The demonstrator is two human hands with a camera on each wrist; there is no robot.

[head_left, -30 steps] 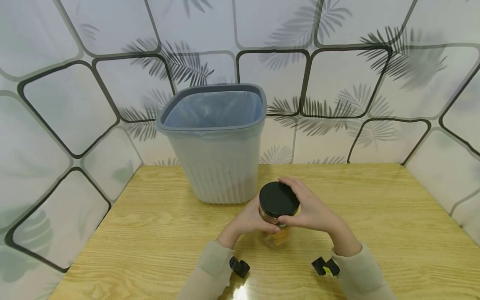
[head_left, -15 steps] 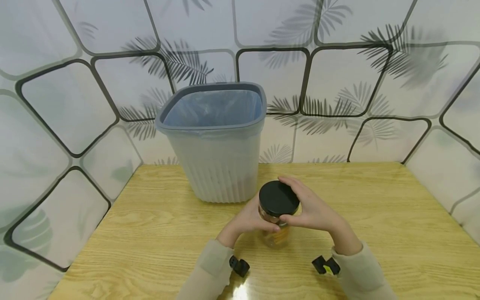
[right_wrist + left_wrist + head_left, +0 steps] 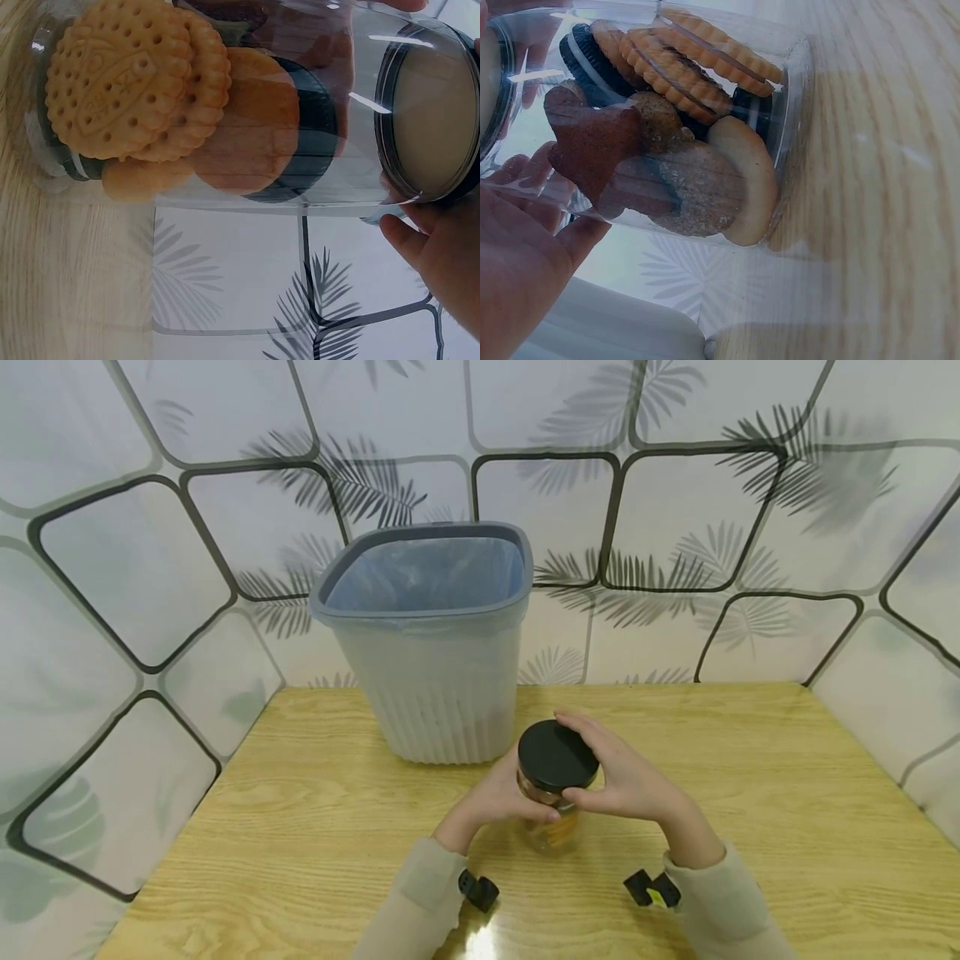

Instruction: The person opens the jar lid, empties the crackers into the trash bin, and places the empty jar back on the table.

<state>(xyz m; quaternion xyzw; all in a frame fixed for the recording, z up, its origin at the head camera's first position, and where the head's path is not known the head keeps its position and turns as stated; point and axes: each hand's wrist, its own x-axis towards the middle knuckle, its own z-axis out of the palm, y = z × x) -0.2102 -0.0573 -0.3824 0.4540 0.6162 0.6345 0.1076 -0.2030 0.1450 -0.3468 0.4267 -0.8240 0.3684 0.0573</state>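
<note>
A clear jar (image 3: 553, 837) with a black lid (image 3: 558, 755) stands upright on the wooden table. My left hand (image 3: 497, 795) grips the jar's body from the left, its thumb across the near side. Around the lid's right edge curl the fingers and thumb of my right hand (image 3: 628, 777); the lid sits on the jar. Inside, the left wrist view shows sandwich biscuits (image 3: 679, 79), dark sandwich cookies and a brown star-shaped cookie (image 3: 592, 146). Round dotted biscuits (image 3: 120, 79) lie near the jar's base in the right wrist view.
A pale ribbed trash bin (image 3: 442, 693) with a blue-grey rim and a liner stands just behind and left of the jar. The wooden table (image 3: 750, 760) extends to both sides. Leaf-patterned walls (image 3: 547, 527) close off the back and the sides.
</note>
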